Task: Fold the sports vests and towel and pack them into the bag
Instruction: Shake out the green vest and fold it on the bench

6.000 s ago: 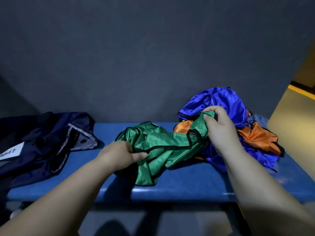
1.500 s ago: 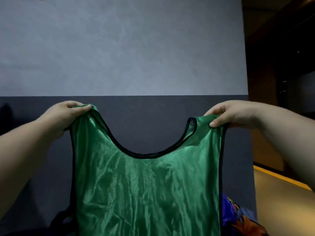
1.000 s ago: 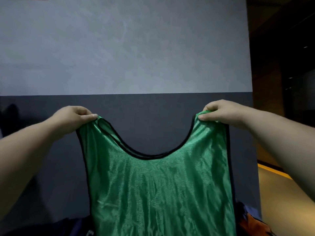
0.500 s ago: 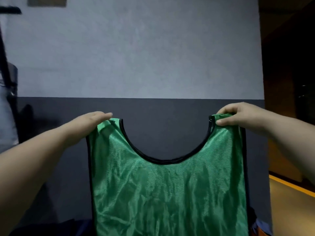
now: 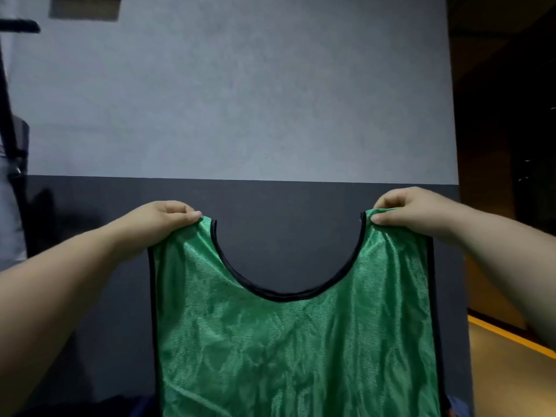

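Shiny green mesh sports vest w/ black trim (image 5: 294, 350) hangs in the air in front of the person. It's held up by both shoulder straps, spread flat & facing the camera. Deep U-shaped neckline sits btwn the two hands. Black binding runs round it & down both side edges. Fabric is creased, esp. in the lower half. The bottom runs out of frame, so hem not visible.

L hand (image 5: 162, 219) grips the top of the strap on that side. Fingers are curled over the strap's upper edge, tips bunched at the inner corner just beside the neckline trim. Forearm comes in from lower left.

R hand (image 5: 406, 210) pinches the top of the other strap. Thumb is on the near face of the cloth & fingers are curled over the top, right by the trim. Forearm comes in from the right edge.

Both hands are at approx the same height, well apart, strap tops level.

Bkgd is a two-tone wall: pale grey upper part (image 5: 240, 100), dark grey lower band (image 5: 285, 212). Hands & vest top sit against the dark band.

Far left, a dark strap or pole (image 5: 12, 139) runs down the edge; can't tell which. Top left is a dark rectangular patch (image 5: 85, 6) on the wall.

R side is dim, w/ orange-tan floor (image 5: 511, 380) & a yellow stripe (image 5: 511, 337) across it. In the bottom R corner a bit of blue cloth (image 5: 458, 406) shows just beside the vest's edge.
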Demonstrator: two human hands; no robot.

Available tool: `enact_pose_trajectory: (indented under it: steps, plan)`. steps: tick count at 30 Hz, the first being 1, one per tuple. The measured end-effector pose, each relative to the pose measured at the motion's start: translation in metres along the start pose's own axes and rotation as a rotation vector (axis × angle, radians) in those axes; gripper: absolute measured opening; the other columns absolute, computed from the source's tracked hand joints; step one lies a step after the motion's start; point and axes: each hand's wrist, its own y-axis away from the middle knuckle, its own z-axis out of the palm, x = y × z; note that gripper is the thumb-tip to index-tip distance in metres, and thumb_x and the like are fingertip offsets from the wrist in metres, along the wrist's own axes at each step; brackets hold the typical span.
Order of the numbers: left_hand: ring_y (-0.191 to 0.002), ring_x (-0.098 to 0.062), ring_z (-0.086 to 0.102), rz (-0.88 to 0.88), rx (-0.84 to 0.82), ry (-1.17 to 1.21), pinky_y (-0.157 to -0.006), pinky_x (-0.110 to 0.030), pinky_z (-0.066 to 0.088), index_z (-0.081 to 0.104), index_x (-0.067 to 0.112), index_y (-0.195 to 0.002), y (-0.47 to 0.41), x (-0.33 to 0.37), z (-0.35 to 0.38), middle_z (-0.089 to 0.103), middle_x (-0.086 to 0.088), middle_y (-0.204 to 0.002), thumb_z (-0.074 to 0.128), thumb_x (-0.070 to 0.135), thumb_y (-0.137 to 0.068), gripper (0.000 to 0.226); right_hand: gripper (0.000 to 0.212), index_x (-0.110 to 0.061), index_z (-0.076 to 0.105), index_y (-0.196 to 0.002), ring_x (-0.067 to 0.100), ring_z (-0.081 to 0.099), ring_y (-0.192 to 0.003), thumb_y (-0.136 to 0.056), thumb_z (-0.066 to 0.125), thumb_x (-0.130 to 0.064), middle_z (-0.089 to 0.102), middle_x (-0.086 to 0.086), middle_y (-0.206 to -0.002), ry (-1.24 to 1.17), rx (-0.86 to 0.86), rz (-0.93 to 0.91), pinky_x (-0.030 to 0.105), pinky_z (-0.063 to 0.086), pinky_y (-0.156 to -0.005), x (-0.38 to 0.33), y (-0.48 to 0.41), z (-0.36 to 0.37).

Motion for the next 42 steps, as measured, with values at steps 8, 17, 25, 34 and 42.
enact_pose_trajectory:
  steps: [8, 17, 25, 34, 42]
  plan:
    - [-0.07, -0.015, 0.065, -0.064, 0.024, 0.175, -0.069, -0.029, 0.051, 0.071, 0.018, -0.08, -0.006, 0.009, 0.013, 0.07, 0.0, -0.074, 0.069, 0.028, -0.088, 0.012, 0.038, -0.057, 0.055, -0.114, 0.027, 0.054, -0.119, -0.094, 0.061, -0.025, 0.059, 0.008, -0.123, 0.126, -0.145, -0.046, 0.039, 0.043, -0.099, -0.008, 0.006, -0.001]
    - [-0.072, -0.018, 0.067, -0.149, -0.019, 0.321, -0.069, -0.027, 0.054, 0.071, 0.013, -0.095, -0.007, 0.023, 0.051, 0.071, -0.005, -0.085, 0.069, 0.026, -0.088, 0.015, 0.036, -0.012, 0.078, -0.085, 0.021, 0.062, -0.069, -0.091, 0.047, 0.005, 0.073, 0.011, -0.083, -0.16, -0.38, -0.021, 0.029, 0.048, -0.063, -0.044, 0.012, 0.02]
    - [-0.072, -0.014, 0.069, -0.14, -0.172, 0.365, -0.068, -0.025, 0.054, 0.071, 0.016, -0.096, -0.006, 0.038, 0.079, 0.073, -0.002, -0.085, 0.067, 0.027, -0.09, 0.012, 0.047, -0.011, 0.074, -0.107, 0.024, 0.069, -0.099, -0.081, 0.05, 0.019, 0.071, 0.017, -0.112, -0.433, -0.698, -0.09, 0.03, 0.056, -0.088, -0.057, 0.011, 0.039]
    - [-0.064, -0.01, 0.065, -0.061, -0.294, 0.439, -0.058, -0.02, 0.051, 0.067, 0.015, -0.097, 0.001, 0.055, 0.092, 0.07, 0.0, -0.078, 0.061, 0.027, -0.095, 0.014, 0.012, -0.011, 0.071, -0.076, 0.01, 0.061, -0.056, -0.086, 0.071, -0.018, 0.068, -0.001, -0.065, -0.24, -0.263, -0.315, 0.021, 0.048, -0.057, -0.081, 0.007, 0.078]
    - [-0.072, -0.014, 0.062, -0.03, -0.293, 0.516, -0.067, -0.024, 0.05, 0.067, 0.012, -0.098, 0.008, 0.061, 0.082, 0.067, -0.002, -0.082, 0.052, 0.03, -0.1, 0.023, 0.028, -0.015, 0.062, -0.066, 0.003, 0.052, -0.071, -0.084, 0.071, -0.036, 0.056, -0.005, -0.081, 0.023, 0.115, -0.459, 0.018, 0.039, -0.06, -0.088, -0.002, 0.091]
